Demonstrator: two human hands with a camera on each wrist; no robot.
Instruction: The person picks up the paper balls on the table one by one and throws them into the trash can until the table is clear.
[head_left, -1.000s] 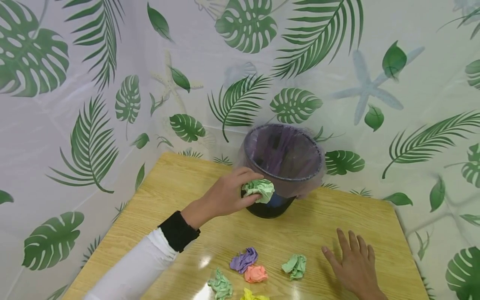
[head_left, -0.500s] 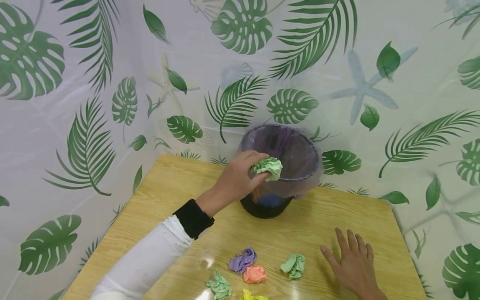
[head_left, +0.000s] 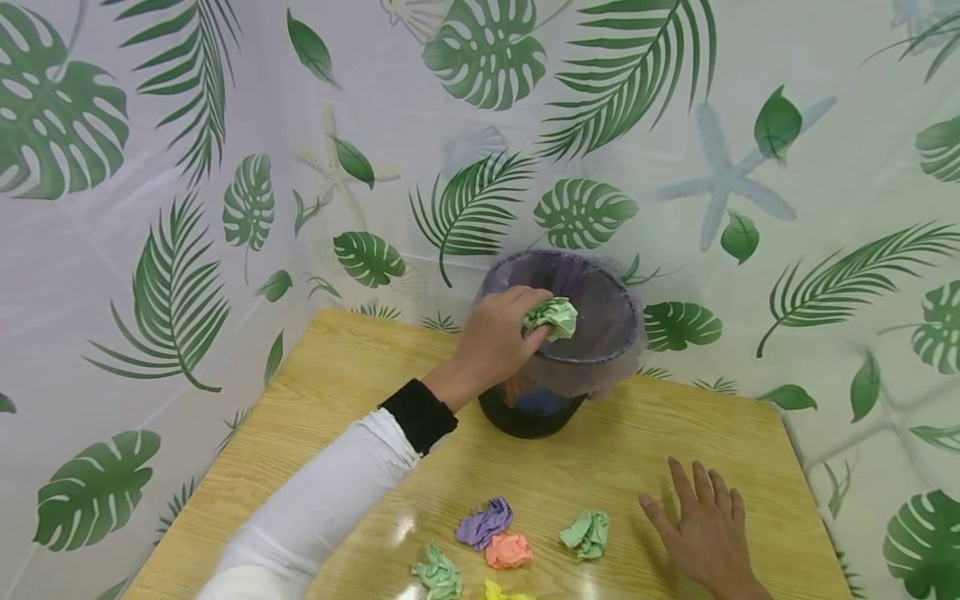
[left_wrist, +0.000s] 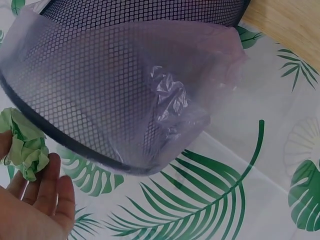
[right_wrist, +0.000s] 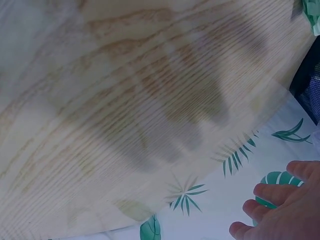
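Note:
My left hand [head_left: 497,337] pinches a crumpled light-green paper ball [head_left: 553,318] between thumb and fingers. In the head view the ball overlaps the opening of a dark mesh trash can [head_left: 534,417] lined with a thin purple plastic bag [head_left: 600,377]. The left wrist view has the green paper [left_wrist: 26,145] beside the can's rim [left_wrist: 65,142]. My right hand [head_left: 705,529] is at the right of the table with fingers spread and nothing in it. Nearest to it is another crumpled green paper ball [head_left: 587,534].
On the wooden table [head_left: 360,367] near the front lie a purple paper ball [head_left: 484,523], an orange one [head_left: 508,551], a second green one [head_left: 437,572] and a yellow one [head_left: 507,592], cut off by the frame. A leaf-printed curtain [head_left: 465,100] stands behind the can.
My left hand has moved up and to the right with the green paper ball, from in front of the can's side to over its opening. My right hand has stayed nearly still.

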